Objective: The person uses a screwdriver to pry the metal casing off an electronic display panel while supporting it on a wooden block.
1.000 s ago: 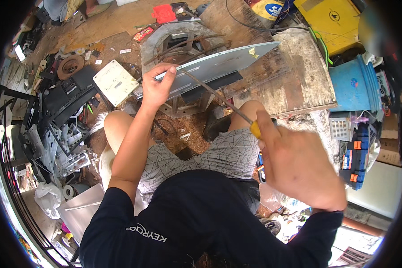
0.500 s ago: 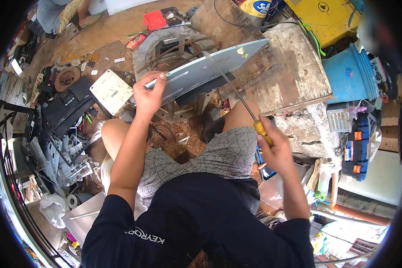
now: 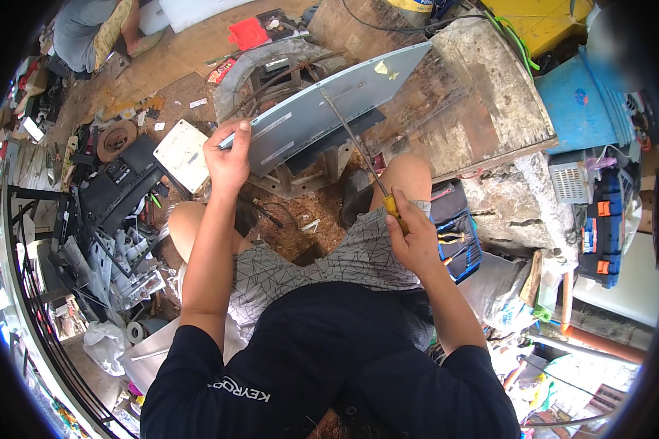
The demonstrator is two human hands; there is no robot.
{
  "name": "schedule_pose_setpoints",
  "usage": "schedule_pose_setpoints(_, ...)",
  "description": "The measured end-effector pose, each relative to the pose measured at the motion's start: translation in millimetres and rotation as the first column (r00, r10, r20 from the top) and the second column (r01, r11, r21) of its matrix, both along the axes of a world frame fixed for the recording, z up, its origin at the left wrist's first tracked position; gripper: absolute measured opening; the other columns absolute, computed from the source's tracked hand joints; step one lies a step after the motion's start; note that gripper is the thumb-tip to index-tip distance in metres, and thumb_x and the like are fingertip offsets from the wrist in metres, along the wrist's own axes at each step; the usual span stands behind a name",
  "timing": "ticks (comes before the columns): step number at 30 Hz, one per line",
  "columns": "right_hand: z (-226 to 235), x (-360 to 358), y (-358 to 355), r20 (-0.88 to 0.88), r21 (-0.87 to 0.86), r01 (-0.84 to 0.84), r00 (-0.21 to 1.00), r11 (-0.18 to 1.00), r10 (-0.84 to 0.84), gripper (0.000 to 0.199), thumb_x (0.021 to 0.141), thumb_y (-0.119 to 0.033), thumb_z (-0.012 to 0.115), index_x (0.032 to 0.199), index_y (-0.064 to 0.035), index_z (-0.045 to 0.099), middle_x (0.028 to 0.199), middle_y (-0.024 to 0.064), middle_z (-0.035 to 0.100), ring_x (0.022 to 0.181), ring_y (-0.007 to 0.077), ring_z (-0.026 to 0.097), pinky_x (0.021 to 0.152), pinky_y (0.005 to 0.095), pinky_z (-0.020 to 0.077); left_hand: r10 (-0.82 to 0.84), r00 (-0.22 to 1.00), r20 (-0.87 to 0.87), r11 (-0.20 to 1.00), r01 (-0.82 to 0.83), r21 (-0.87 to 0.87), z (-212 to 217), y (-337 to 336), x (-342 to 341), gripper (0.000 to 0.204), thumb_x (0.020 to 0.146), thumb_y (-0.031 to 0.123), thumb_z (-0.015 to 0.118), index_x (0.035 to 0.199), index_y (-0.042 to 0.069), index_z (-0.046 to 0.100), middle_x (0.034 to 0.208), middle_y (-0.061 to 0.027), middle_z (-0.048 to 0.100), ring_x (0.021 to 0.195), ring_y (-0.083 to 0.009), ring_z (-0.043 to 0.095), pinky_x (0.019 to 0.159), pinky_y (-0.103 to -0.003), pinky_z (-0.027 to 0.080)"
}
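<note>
Between my left grip [image 3: 228, 159] and my right grip [image 3: 415, 238] I have open air above the littered floor [image 3: 285, 233], enough to pass through. Ahead of both, the grey-blue panel [image 3: 289, 132] slants across like a wall, the metal frame [image 3: 291, 184] under it. The screwdriver [image 3: 362, 152] juts from my right grip toward that panel, blocking a sideways sweep. My right knee [image 3: 408, 174] rises just ahead of that grip; a blue tool bag [image 3: 461, 252] crowds its right.

Left hand [image 3: 228, 159] grips farther forward than the right hand [image 3: 415, 240].
</note>
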State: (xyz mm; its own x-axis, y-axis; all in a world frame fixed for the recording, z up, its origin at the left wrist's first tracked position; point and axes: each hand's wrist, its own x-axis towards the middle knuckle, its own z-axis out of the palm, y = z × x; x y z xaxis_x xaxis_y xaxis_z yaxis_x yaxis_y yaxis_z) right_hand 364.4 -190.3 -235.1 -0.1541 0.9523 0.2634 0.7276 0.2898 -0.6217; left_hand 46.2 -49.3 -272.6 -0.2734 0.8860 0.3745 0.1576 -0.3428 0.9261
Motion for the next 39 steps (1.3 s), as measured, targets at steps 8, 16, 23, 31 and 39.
schedule_pose_setpoints(8,-4,-6,2,-0.036,0.028,0.007,0.999,1.0,-0.006,0.051,0.091,-0.012,0.062,0.139,-0.0081,0.049,0.086,0.0146,0.062,0.072,0.0302,0.062,0.066,0.0356,0.0508,0.008,1.0,-0.005,1.0,-0.008,0.011,-4,1,-1,0.022,0.092,0.015,0.066,0.089,-0.006,0.069,0.09,-0.0103,0.07,0.085,-0.0147,0.061,0.081,-0.029,0.047)
schedule_pose_setpoints(16,0,-1,-4,-0.009,-0.095,0.013,1.0,0.995,-0.014,0.048,0.092,-0.01,0.059,0.138,0.0005,0.048,0.102,0.0218,0.064,0.09,0.0338,0.065,0.082,0.036,0.0503,-0.019,1.0,-0.012,1.0,0.019,0.012,-4,1,-1,0.022,0.092,0.015,0.066,0.089,-0.006,0.069,0.091,-0.0108,0.07,0.086,-0.0152,0.061,0.082,-0.029,0.047)
schedule_pose_setpoints(23,-1,-3,3,-0.031,-0.091,-0.005,1.0,0.996,0.003,0.049,0.092,-0.01,0.06,0.138,0.0008,0.047,0.104,0.022,0.064,0.092,0.0348,0.065,0.081,0.0363,0.0506,-0.013,1.0,-0.002,1.0,0.013,0.029,-5,1,-3,0.021,0.092,0.015,0.066,0.088,-0.006,0.069,0.09,-0.0106,0.07,0.086,-0.015,0.061,0.08,-0.029,0.047)
schedule_pose_setpoints(31,-40,-20,8,0.082,-0.16,0.106,0.992,0.981,-0.094,0.052,0.094,-0.013,0.057,0.143,-0.0075,0.042,0.108,0.0207,0.064,0.094,0.0379,0.064,0.083,0.0409,0.0514,-0.076,0.995,0.059,0.997,0.074,0.036,-10,7,-8,0.021,0.092,0.014,0.066,0.087,-0.006,0.069,0.092,-0.0118,0.07,0.086,-0.0156,0.061,0.08,-0.029,0.047)
schedule_pose_setpoints(39,86,-1,15,0.406,-0.186,0.054,0.913,0.981,0.027,0.048,0.091,-0.01,0.057,0.138,-0.003,0.046,0.104,0.0227,0.066,0.085,0.039,0.066,0.076,0.0462,0.0523,-0.075,0.991,0.107,0.997,0.077,-0.02,-6,9,-5,0.023,0.091,0.016,0.067,0.086,-0.006,0.069,0.09,-0.0104,0.07,0.083,-0.0147,0.06,0.079,-0.029,0.046)
